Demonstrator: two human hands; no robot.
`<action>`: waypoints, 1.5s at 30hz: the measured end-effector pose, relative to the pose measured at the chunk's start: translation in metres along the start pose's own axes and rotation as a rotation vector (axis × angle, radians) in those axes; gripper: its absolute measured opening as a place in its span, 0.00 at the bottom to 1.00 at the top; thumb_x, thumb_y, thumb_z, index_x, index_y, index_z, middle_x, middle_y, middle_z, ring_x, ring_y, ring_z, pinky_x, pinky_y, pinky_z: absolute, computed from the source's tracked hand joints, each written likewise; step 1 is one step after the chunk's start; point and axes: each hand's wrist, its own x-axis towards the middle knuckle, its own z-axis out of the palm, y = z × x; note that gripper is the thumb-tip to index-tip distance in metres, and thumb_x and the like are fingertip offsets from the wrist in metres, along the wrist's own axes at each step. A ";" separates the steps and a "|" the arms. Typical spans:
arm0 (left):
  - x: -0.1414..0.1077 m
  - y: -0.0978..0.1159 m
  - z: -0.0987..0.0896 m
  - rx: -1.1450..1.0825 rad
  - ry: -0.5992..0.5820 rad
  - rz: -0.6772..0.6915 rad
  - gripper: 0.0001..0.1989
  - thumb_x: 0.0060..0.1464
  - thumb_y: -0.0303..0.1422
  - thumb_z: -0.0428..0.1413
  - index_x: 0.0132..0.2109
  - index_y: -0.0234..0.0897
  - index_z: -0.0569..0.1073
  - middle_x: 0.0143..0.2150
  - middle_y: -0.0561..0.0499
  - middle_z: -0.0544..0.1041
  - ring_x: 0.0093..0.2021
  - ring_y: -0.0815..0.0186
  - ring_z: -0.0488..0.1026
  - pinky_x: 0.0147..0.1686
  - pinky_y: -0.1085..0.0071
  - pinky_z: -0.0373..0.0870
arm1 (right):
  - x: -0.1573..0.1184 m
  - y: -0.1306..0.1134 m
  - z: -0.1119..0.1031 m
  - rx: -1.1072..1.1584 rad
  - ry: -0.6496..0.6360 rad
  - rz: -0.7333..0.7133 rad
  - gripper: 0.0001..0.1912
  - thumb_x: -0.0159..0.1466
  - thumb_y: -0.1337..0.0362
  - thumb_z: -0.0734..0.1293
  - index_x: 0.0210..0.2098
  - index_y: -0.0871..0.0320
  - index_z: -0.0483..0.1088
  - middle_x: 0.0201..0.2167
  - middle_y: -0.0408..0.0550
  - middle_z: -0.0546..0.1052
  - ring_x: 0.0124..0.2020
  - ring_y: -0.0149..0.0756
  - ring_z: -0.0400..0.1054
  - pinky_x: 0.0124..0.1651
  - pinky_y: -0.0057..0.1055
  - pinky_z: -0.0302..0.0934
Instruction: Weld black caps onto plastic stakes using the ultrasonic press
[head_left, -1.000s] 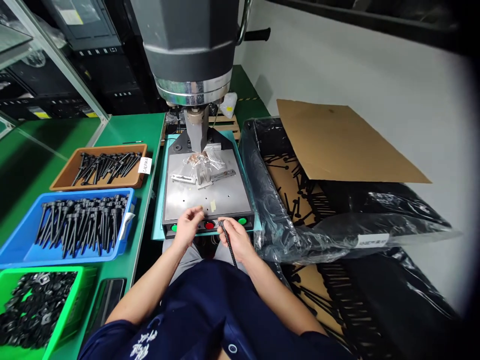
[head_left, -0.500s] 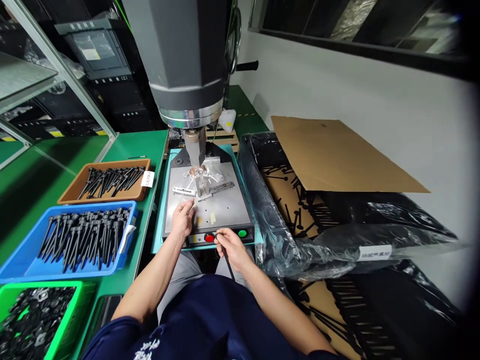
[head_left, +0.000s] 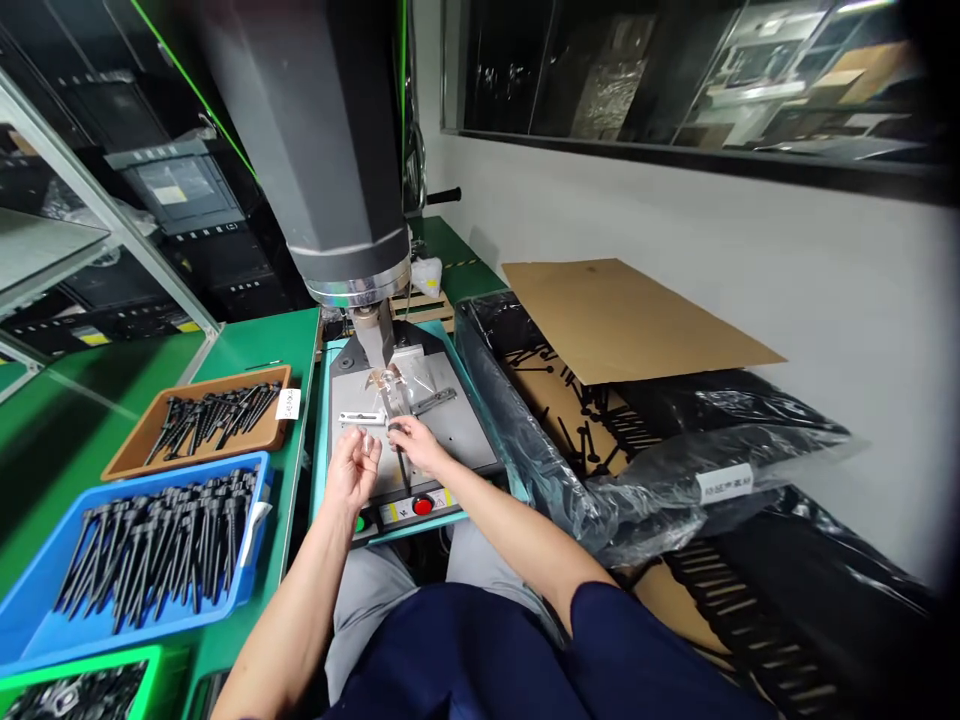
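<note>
My right hand (head_left: 418, 443) is closed on a thin black rod with a thicker head (head_left: 403, 470). Its head end is at the small metal fixture (head_left: 393, 402) in the middle of the machine's plate, and the shaft slants down toward me. Curled beside it, left of the fixture, is my left hand (head_left: 354, 468), its fingertips together; whatever they may hold is too small to tell. Above both hands hangs the machine's grey head with a metal horn (head_left: 375, 340). Metal bars (head_left: 361, 418) flank the fixture, and clear plastic film lies around it.
On the green bench at left stand a brown tray (head_left: 120, 462) and a blue tray (head_left: 30, 640) of black rods, plus a green bin (head_left: 156, 680) of small black parts. A red button (head_left: 423, 506) is on the machine's front. At right, plastic-lined boxes hold rods under cardboard (head_left: 630, 320).
My right hand has moved from the front buttons up to the fixture, carrying the black rod. My left hand stays near the fixture's left, fingers curled. The head view has shifted.
</note>
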 end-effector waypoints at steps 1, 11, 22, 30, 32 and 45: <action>0.000 0.002 0.001 0.013 -0.015 0.001 0.11 0.48 0.22 0.63 0.37 0.37 0.72 0.29 0.57 0.76 0.26 0.76 0.74 0.38 0.77 0.75 | 0.005 -0.004 0.004 -0.124 0.023 -0.087 0.13 0.56 0.61 0.70 0.40 0.57 0.70 0.32 0.43 0.74 0.33 0.33 0.69 0.40 0.34 0.65; 0.001 0.020 0.010 0.088 -0.105 0.038 0.19 0.42 0.22 0.67 0.42 0.35 0.72 0.29 0.56 0.75 0.26 0.74 0.74 0.36 0.73 0.77 | 0.031 -0.049 0.006 -0.501 0.307 -0.591 0.15 0.62 0.63 0.65 0.49 0.56 0.72 0.50 0.55 0.69 0.53 0.42 0.65 0.54 0.37 0.62; 0.017 0.026 0.017 0.088 -0.115 0.066 0.19 0.42 0.20 0.66 0.43 0.34 0.71 0.30 0.55 0.74 0.26 0.73 0.74 0.35 0.72 0.78 | 0.080 -0.055 0.007 -0.456 0.284 -0.391 0.14 0.54 0.66 0.71 0.41 0.58 0.75 0.46 0.52 0.74 0.49 0.43 0.68 0.57 0.39 0.60; 0.020 0.022 0.011 0.080 -0.094 0.072 0.18 0.44 0.20 0.66 0.43 0.33 0.72 0.29 0.54 0.74 0.26 0.73 0.74 0.35 0.71 0.78 | 0.083 -0.063 -0.004 -0.486 0.106 -0.425 0.15 0.57 0.63 0.69 0.44 0.55 0.74 0.47 0.48 0.76 0.51 0.41 0.69 0.58 0.40 0.60; 0.021 0.021 0.010 0.086 -0.090 0.070 0.19 0.43 0.20 0.66 0.43 0.33 0.72 0.29 0.54 0.74 0.26 0.72 0.74 0.35 0.71 0.78 | 0.084 -0.064 -0.006 -0.522 0.107 -0.473 0.10 0.59 0.64 0.66 0.39 0.55 0.76 0.47 0.48 0.76 0.53 0.40 0.68 0.60 0.39 0.58; 0.024 0.017 0.003 0.176 -0.127 0.096 0.28 0.41 0.24 0.68 0.51 0.35 0.71 0.29 0.55 0.75 0.26 0.72 0.74 0.35 0.71 0.77 | 0.077 -0.049 -0.009 0.029 0.208 -0.260 0.12 0.56 0.64 0.69 0.40 0.56 0.75 0.43 0.47 0.79 0.49 0.39 0.71 0.57 0.38 0.62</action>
